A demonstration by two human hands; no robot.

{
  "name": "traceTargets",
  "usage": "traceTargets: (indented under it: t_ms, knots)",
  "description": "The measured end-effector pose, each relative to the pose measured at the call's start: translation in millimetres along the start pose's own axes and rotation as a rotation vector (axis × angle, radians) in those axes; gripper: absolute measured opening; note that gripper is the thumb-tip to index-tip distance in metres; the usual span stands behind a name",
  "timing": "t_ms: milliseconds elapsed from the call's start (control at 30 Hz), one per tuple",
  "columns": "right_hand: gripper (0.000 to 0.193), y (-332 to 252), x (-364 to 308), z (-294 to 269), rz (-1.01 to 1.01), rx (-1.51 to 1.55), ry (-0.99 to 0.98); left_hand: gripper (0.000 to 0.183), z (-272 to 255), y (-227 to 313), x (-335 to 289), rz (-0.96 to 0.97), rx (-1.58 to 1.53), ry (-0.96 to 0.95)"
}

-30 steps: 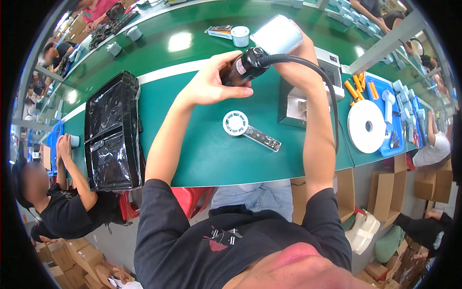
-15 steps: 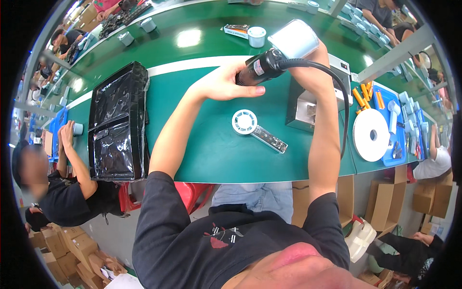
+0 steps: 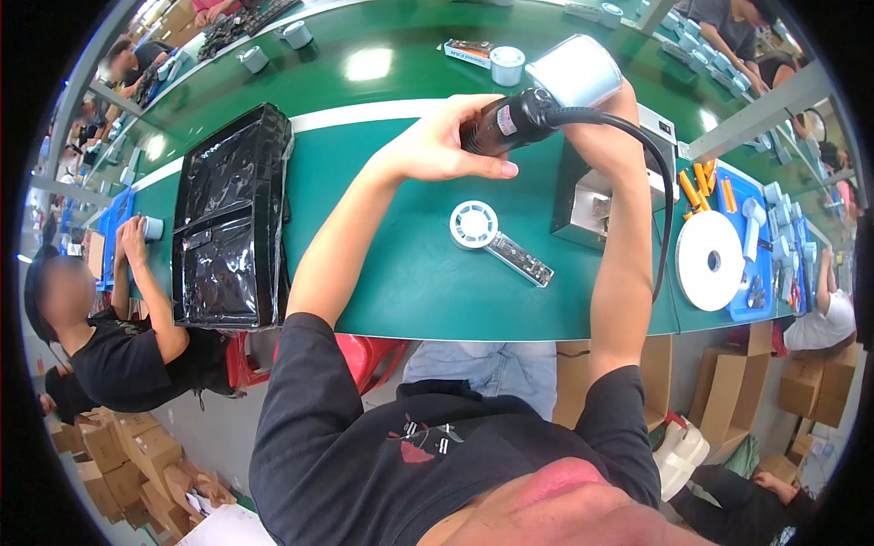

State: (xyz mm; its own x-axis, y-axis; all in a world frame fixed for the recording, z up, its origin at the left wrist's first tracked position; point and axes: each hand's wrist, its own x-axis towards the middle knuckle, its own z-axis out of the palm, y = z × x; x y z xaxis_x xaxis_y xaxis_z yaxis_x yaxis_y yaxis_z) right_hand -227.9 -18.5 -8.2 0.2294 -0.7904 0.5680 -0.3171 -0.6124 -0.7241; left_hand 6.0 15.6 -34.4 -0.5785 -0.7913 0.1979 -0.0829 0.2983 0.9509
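Observation:
My left hand (image 3: 432,144) is wrapped around a black corded electric screwdriver (image 3: 512,123), its cable end toward the right; the tip is hidden. In my right hand (image 3: 612,136) is a pale blue, cup-shaped part (image 3: 575,71), held just beyond the screwdriver. The fingers of that hand are mostly behind the part and the cable. Whether tool and part touch, I cannot tell. Below my hands a small handheld fan (image 3: 474,225) lies on the green table (image 3: 391,282), its white round grille facing up and its handle showing a circuit board.
A black plastic-wrapped tray (image 3: 218,259) lies at left. The black cable (image 3: 669,209) loops down past my right forearm, near a metal box (image 3: 574,205). At right are a white reel (image 3: 709,261) and a blue tray (image 3: 754,296) of parts. Co-workers sit on both sides.
The view has shifted a little, so the table and its things appear slightly farther right. Both hands keep hold of the screwdriver and the pale blue part, in nearly the same pose.

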Motion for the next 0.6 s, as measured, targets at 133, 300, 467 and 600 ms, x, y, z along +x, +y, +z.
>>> traceTargets:
  t_ms: [133,300,467,600]
  knots:
    - [0.043,1,0,-1,0.020,0.012,-0.014,0.050,1,5,1,0.011,-0.030,0.013]
    - [0.043,9,0,-1,-0.066,0.046,-0.023,0.055,3,1,0,0.059,-0.053,0.017]
    - [0.033,-1,-3,1,-0.039,0.028,-0.018,0.053,-1,0,-2,0.059,-0.029,-0.011]
    - [0.026,18,-4,-3,-0.014,0.038,-0.020,0.050,1,1,-1,0.059,-0.087,-0.019]
